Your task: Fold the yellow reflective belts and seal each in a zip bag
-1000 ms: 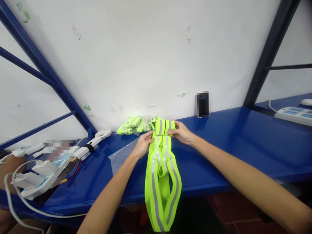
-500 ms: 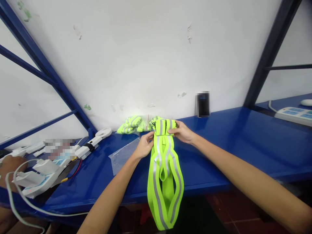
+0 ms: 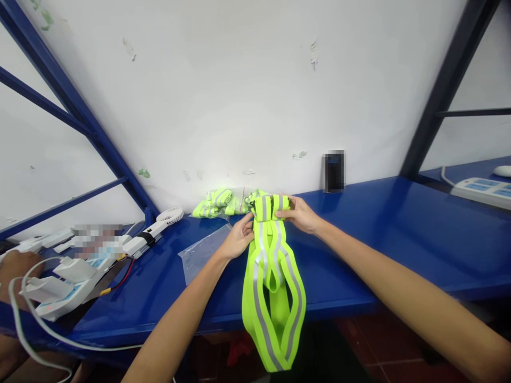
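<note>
A neon-yellow reflective safety harness (image 3: 255, 314), made of elastic straps with silver stripes, hangs between my hands. Its folded top is held above the blue table (image 3: 343, 255), and its long loops drop past the front edge. My left hand (image 3: 238, 236) grips the folded straps from the left side. With thumb on the front and fingers behind, my right hand (image 3: 298, 214) pinches the top right of the fold. Some of the fingers are hidden behind the straps. Behind the harness, clear bags with more neon straps (image 3: 217, 203) lie against the wall.
A flat clear plastic bag (image 3: 202, 258) lies left of my hands. Further left are a white handheld fan (image 3: 170, 215), a power strip (image 3: 67, 295) with plugs and cables, and another person's hand (image 3: 19, 266). A dark blurred object (image 3: 334, 171) leans on the wall.
The hanging loops have swung slightly to the right and spread a little wider. Both hands keep their hold on the folded straps.
</note>
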{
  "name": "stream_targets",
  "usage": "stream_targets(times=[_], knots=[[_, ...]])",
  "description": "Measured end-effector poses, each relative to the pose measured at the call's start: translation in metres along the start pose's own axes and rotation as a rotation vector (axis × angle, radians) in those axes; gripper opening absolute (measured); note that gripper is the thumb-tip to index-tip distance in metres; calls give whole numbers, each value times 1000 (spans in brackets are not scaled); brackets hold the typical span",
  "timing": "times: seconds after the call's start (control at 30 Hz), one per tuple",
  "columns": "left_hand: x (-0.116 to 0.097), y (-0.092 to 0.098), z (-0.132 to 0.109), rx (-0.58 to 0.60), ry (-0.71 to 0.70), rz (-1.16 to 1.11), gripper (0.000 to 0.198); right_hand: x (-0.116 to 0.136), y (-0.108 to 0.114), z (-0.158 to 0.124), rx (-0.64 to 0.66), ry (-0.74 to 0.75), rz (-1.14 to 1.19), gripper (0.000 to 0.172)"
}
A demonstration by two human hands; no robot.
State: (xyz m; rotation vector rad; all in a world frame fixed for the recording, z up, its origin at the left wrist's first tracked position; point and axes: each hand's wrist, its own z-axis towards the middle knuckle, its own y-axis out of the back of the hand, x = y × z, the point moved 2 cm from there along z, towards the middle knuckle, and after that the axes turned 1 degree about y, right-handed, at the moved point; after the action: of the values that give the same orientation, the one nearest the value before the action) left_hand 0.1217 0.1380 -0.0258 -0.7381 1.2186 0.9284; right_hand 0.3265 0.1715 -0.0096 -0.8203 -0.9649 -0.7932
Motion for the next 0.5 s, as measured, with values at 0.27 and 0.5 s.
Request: stream_targets(times=[0.27, 0.5], knots=[[10, -2, -1, -69, 56, 64, 58, -3, -3, -1, 130, 193, -456, 59], [11, -4, 1, -115, -78, 228, 52, 5, -8, -4, 265, 261, -657, 61]])
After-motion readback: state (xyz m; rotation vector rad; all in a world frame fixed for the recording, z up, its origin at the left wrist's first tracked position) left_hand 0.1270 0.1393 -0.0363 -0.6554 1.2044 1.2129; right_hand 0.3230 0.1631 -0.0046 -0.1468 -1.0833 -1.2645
